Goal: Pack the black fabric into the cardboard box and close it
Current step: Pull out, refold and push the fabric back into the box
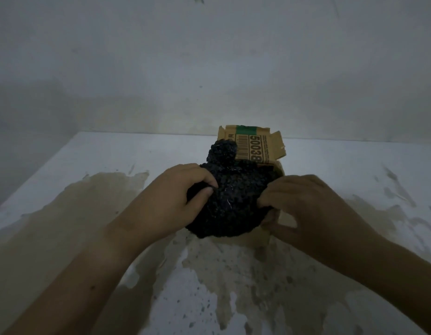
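A bunched black fabric (233,197) with a bumpy, glinting texture bulges out of a small cardboard box (285,217) at the middle of the table. The box's far flap (258,146) stands up behind it, printed with a barcode, digits and a green band. My left hand (175,197) grips the fabric's left side, fingers curled into it. On the right side, my right hand (299,199) pinches the fabric, over the box's near right wall. Most of the box is hidden by the fabric and my hands.
The box stands on a white table (88,165) with large brownish worn patches and dark specks. A grey wall (209,68) rises just behind the table's far edge. The table's left edge runs diagonally at the left.
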Demonstrator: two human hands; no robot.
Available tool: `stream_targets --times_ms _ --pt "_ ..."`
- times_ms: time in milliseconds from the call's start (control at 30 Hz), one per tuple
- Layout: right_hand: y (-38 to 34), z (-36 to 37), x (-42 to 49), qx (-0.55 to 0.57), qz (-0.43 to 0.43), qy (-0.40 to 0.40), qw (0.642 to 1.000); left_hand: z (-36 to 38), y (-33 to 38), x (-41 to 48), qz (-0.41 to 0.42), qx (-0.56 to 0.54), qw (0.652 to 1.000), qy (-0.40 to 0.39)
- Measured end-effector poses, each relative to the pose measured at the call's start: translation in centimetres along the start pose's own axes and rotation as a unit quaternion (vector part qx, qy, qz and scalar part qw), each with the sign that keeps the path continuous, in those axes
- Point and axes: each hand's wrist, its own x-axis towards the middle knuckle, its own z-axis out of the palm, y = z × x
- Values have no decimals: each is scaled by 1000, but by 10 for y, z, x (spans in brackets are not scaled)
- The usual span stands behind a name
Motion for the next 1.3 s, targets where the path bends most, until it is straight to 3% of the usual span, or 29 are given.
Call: stream_targets --times_ms 267,433,533,633,767,900,1033,1167,1300 --pt "-10 24 -4 -86 12 7 996 -1 9 1 -8 -8 998 56" --pt "-10 30 -9 -85 7 7 996 -2 13 -1 -28 -71 997 -4" --pt "-10 25 -11 -12 54 19 998 -4 14 6 -61 -75 995 -13" --pt "-8 26 -11 -7 44 12 999 -6 17 14 -109 -42 993 -11" --pt "-8 30 -10 -35 28 -8 999 -1 23 27 -212 27 974 -74" --pt "-9 29 -6 -31 31 -16 999 5 21 37 -238 36 966 -98" --pt "-10 23 -9 65 57 28 996 -1 20 31 -233 -29 964 -125" --pt "-12 27 -15 -44 -38 61 996 -4 21 22 -233 -100 958 -131" --pt "-11 30 -15 -59 -37 68 995 -13 19 14 -265 -179 933 -163"
